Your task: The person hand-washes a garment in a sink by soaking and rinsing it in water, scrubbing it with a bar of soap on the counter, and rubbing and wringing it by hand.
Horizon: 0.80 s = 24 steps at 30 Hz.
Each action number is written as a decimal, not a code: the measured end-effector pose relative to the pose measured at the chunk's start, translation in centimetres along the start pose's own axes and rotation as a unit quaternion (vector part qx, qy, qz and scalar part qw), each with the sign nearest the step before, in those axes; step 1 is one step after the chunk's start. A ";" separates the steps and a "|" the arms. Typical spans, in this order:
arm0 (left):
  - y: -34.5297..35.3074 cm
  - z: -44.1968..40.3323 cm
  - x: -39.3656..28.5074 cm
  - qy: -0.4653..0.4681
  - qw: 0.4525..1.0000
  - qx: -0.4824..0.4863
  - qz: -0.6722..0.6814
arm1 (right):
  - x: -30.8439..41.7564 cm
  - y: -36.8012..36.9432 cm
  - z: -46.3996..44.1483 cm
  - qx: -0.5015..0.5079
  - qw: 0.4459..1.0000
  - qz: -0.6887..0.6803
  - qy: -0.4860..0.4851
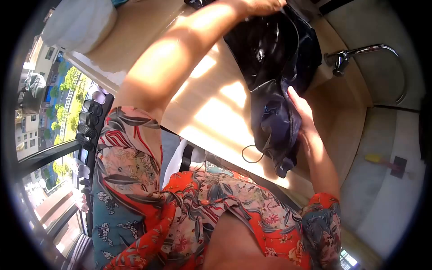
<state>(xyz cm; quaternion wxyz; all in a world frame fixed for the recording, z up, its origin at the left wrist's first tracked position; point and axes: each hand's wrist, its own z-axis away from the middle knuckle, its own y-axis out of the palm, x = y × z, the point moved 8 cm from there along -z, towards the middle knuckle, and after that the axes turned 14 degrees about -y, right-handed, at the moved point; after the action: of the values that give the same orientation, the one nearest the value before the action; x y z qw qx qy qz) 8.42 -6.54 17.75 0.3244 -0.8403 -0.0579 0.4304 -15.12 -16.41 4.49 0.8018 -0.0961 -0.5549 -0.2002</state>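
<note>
A dark, shiny jacket (274,108) with a zip along it lies bunched over the sloping pale board of the wash basin. Its lower end hangs toward me, and a thin cord loop (252,154) sticks out beside it. My right hand (302,111) is closed on the jacket's right edge, thumb on top and the other fingers hidden underneath. At the top edge of the view, my left hand (265,6) is partly cut off, its fingers curled at the jacket's far part.
A chrome tap (340,62) with a curved spout juts from the wall on the right. The pale basin (344,121) has a raised side wall. A white bundle (78,22) sits at upper left. Several shoes (87,123) line the window ledge. A yellow-handled brush (378,159) is at right.
</note>
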 end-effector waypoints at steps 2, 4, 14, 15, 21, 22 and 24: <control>6.7 6.8 -3.2 -0.006 0.977 0.182 -0.111 | -2.1 -6.7 -3.4 0.001 0.989 0.094 -0.115; 10.9 16.0 -4.5 0.046 0.958 0.276 -0.072 | 2.3 -7.3 -4.1 0.009 0.941 0.211 -0.264; 9.6 22.1 -8.2 0.090 0.893 0.441 -0.019 | 9.4 13.2 -17.4 0.142 0.459 0.662 -0.575; 9.5 21.8 -8.4 0.084 0.883 0.459 -0.037 | 10.1 14.9 -20.2 0.140 0.462 0.687 -0.543; 8.2 22.4 -8.0 0.098 0.885 0.455 0.001 | 7.0 13.1 -8.3 0.270 0.551 0.531 -0.584; 8.3 22.5 -8.0 0.096 0.872 0.481 -0.006 | 5.5 11.4 -4.9 0.362 0.581 0.521 -0.510; 8.8 23.1 -8.3 0.065 0.848 0.525 0.031 | 5.4 11.8 -2.8 0.424 0.555 0.518 -0.494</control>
<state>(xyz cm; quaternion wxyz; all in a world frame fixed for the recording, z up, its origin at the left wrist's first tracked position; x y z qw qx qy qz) -15.98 -5.11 8.52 0.7066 -0.5726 0.2236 0.3504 -6.07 -8.02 9.31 0.3154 -0.0994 -0.7393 0.5865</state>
